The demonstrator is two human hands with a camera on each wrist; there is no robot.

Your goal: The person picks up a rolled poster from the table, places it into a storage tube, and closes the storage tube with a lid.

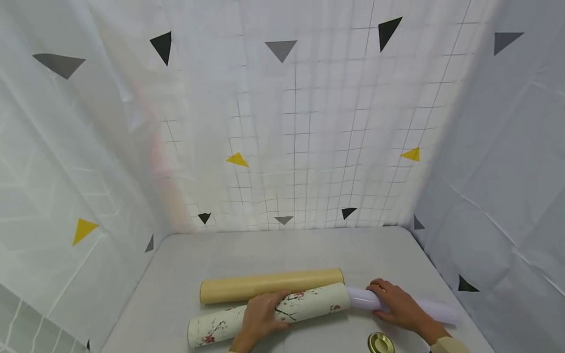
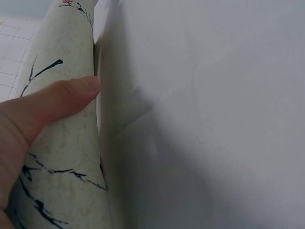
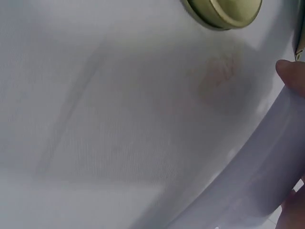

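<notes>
A pale green tube with a plum-blossom print [image 1: 309,305] lies slanted across the front of the table, and my left hand [image 1: 261,314] grips it around the middle. In the left wrist view, the thumb [image 2: 66,98] lies over the printed tube [image 2: 71,143]. Out of the tube's right end sticks a glossy white roll [image 1: 434,310], partly inside it. My right hand [image 1: 399,305] holds this roll a short way from the opening. The right wrist view shows the roll [image 3: 257,176] with a fingertip [image 3: 291,74] and thumb area at its edge.
Behind the printed tube lies a plain yellow-tan tube [image 1: 269,285], close to it. A round gold metal lid [image 1: 381,343] rests on the white table [image 1: 282,250] near the front edge. White sheeting with triangle marks [image 1: 282,122] walls the table at back and sides.
</notes>
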